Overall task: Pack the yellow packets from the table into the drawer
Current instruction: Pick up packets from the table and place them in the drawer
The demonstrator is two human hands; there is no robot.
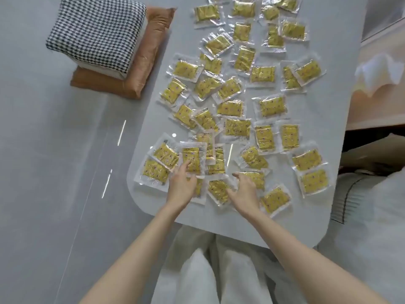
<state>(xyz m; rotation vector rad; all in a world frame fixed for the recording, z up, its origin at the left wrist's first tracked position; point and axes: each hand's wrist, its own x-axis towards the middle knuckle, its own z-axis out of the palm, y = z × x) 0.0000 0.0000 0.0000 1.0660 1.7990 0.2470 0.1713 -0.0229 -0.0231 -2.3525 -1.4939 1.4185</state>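
The yellow packets (pixel 266 106), each sealed in clear plastic, lie scattered over the pale table (pixel 241 227) from its far edge to its near edge, many overlapping. Close to the table's near left corner, the left hand (pixel 182 185) pinches one packet (pixel 192 159). Its thumb is laid on the packet's lower face and its fingers are tucked out of sight beneath. This pinched packet sits over a small heap of others. Just beside it, nearer the middle of the near edge, the right hand (pixel 243 190) hovers with bent fingers over two flat packets (pixel 219 189). Whether it grips or merely touches them cannot be told. On the floor beyond the table's left edge, a checked cushion (pixel 96 34) rests on a brown cushion (pixel 140 69).
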